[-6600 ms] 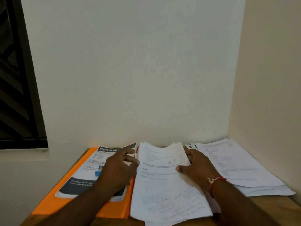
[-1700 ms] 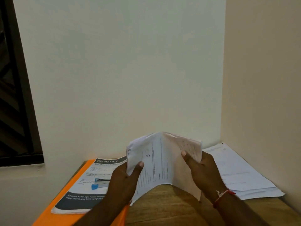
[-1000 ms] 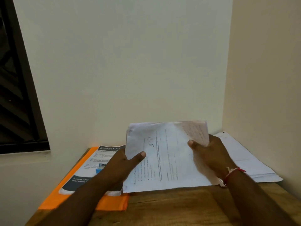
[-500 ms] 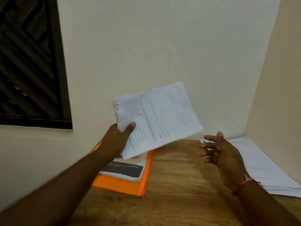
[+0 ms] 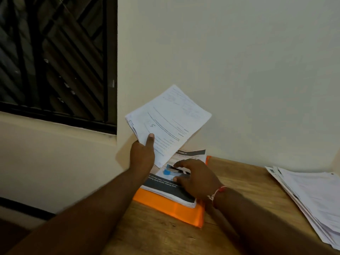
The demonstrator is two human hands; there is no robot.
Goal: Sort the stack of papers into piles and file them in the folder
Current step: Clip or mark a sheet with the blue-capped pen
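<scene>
First, held papers: sheaf of white printed papers (image 5: 169, 122), raised clear of the desk, tilted, its far corner up against the cream wall (image 5: 239, 70); a handwritten "5" showed near the gripped end.
Left hand: left hand (image 5: 142, 155) pinched the sheaf's near-left corner, thumb flat on top, fingers hidden beneath.
Right hand: right hand (image 5: 195, 178) lay palm down, fingers arched and curled round the right end of a blue and silver stapler (image 5: 172, 171), thumb at its near side; red thread bracelet (image 5: 218, 191) on the wrist.
Stapler position: on top of a pile of printed sheets with a dark banner (image 5: 171, 189).
Folder: orange plastic folder (image 5: 173, 210) lay flat under that pile, at the left end of the wooden table (image 5: 239, 183).
Other pile: pile of white sheets (image 5: 311, 196), fanned, at the table's right end, well apart from the folder.
Surroundings: dark grilled window (image 5: 55, 57), upper left.
</scene>
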